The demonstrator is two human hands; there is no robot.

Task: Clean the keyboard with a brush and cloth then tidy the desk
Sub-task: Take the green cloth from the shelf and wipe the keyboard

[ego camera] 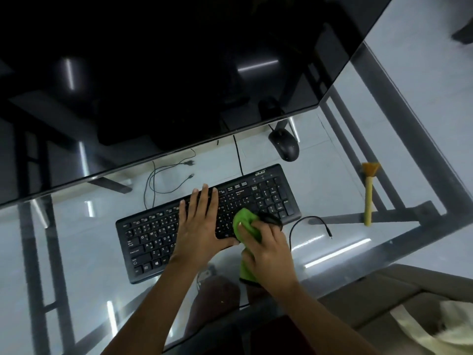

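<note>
Glass makes up the desk (76,252), so pale floor tiles and the dark metal frame show through it across the whole lower frame. Largest on it is the black monitor (153,73), filling the upper left and centre. Below it, at centre frame, the black keyboard (268,193) lies at a slant, its number pad toward the upper right. The left hand (202,221) lies open and flat on the middle keys, fingers spread, pinning the board. The right hand (268,252), just to its right at the keyboard's near edge, is closed around a bunched green cloth (244,221); the wad under its fingers presses on the keys left of the number pad, and a tail of cloth hangs below the palm. Something dark sits at those fingertips; I cannot tell what it is. A black mouse (285,144) rests above the keyboard, the yellow brush (368,198) lies well apart at the right, bristles up-frame, and a short loose cable (307,224) curls just right of the right hand. Judging from this, a hard wipe could slide the keyboard on the slick glass if the flat hand eases off, and a sweep to the right could catch the cable and drag it.
</note>
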